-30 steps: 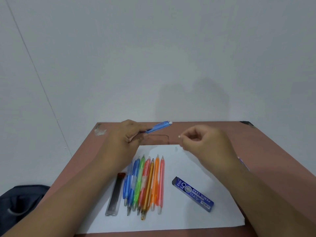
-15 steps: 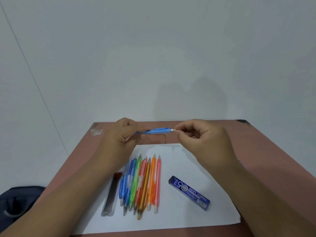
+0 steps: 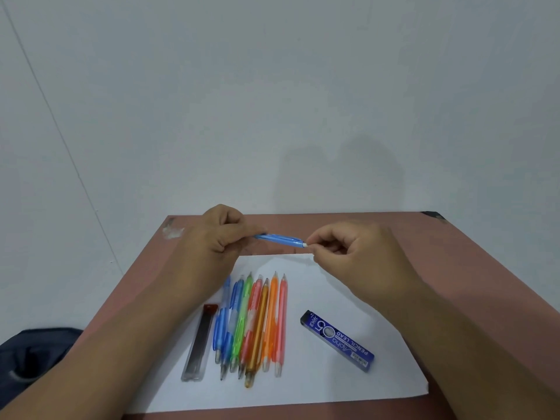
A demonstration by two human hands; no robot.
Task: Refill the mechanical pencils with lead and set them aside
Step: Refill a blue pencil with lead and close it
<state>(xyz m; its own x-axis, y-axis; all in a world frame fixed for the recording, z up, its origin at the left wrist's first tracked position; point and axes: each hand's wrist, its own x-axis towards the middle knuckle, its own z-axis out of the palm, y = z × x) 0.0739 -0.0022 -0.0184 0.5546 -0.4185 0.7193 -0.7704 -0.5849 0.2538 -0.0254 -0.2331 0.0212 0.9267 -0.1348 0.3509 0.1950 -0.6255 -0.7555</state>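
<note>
My left hand (image 3: 212,241) grips a blue mechanical pencil (image 3: 280,239) held level above the table's far part. Its white eraser end (image 3: 305,244) points right. My right hand (image 3: 357,253) pinches that white end with thumb and forefinger. On the white paper (image 3: 318,386) lie several coloured mechanical pencils (image 3: 251,325) side by side: blue, green, red, orange and pink. A clear lead case (image 3: 198,344) with a red cap lies left of them. A blue lead case (image 3: 337,341) marked "PENCIL LEAD" lies to their right.
The reddish-brown table (image 3: 454,268) stands against a white wall (image 3: 272,101). A dark bag (image 3: 27,359) lies on the floor at the lower left. A white smudge (image 3: 172,231) marks the table's far left corner.
My right hand, apart from the pencil a second ago, has come up to its white eraser end and pinches it. The pencil has tilted from pointing up-right to level.
</note>
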